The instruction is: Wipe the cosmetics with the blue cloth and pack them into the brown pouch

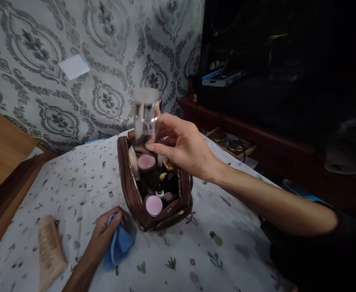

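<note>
My right hand [184, 146] grips a clear, shiny cylindrical container [147, 121] by its lower side, fingers and thumb around it. The container is a little blurred, and its exact kind does not show. It is upright above the far end of an unzipped brown toiletry bag [126, 178]. Several cosmetics sit inside the bag, among them a pink-lidded jar [154, 205] and a dusky pink round lid [146, 162]. Near the bag's front left corner, my left hand [109, 225] is closed on a blue cloth [119, 245], which hangs bunched below the thumb.
A beige squeeze tube [50, 253] lies at the left on the patterned white sheet [83, 182]. Patterned wallpaper [104, 52] rises behind. To the right stands dark red furniture [238, 129], with glasses [237, 146] in a small tray beside the bed. Wooden board edges the left side.
</note>
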### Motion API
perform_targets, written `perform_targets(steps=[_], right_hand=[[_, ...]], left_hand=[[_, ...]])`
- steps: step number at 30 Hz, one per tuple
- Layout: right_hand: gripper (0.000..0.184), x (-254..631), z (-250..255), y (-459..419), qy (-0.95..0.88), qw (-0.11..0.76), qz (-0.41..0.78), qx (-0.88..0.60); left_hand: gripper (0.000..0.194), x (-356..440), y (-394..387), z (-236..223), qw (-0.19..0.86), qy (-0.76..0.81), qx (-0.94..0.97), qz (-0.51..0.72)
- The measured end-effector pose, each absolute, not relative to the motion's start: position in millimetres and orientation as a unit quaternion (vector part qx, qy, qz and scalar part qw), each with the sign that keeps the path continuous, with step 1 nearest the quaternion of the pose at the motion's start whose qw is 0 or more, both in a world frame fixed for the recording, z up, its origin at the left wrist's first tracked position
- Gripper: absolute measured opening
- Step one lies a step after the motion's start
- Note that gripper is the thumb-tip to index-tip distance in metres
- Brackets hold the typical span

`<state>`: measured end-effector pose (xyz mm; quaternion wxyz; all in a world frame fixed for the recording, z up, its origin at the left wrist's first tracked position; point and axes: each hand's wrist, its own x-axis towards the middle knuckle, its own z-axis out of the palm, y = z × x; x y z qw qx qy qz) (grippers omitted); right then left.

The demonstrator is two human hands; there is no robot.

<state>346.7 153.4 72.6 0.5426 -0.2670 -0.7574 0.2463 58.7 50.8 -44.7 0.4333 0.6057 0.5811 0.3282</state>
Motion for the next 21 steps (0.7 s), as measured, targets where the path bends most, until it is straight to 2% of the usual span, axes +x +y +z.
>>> perform_targets(steps=[4, 8, 17, 21], right_hand=[[0.021, 350, 71, 160, -0.824, 0.5, 0.136, -0.229], [0.02, 355, 71, 163, -0.885, 0.425, 0.04, -0.184], [0.017, 353, 96, 158, -0.964, 0.149, -0.098, -0.199], [0.019, 340, 101, 164, -0.962, 0.086, -0.172, -0.195]], left_hand=[[0.053, 60, 51, -43, 0.438, 0.582, 0.601, 0.329], [0.053, 61, 51, -41, 0.437, 0.573, 0.61, 0.33], [0.053, 63, 50, -40, 0.452, 0.566, 0.608, 0.324], [0.052, 62, 50, -39, 0.455, 0.564, 0.608, 0.325]])
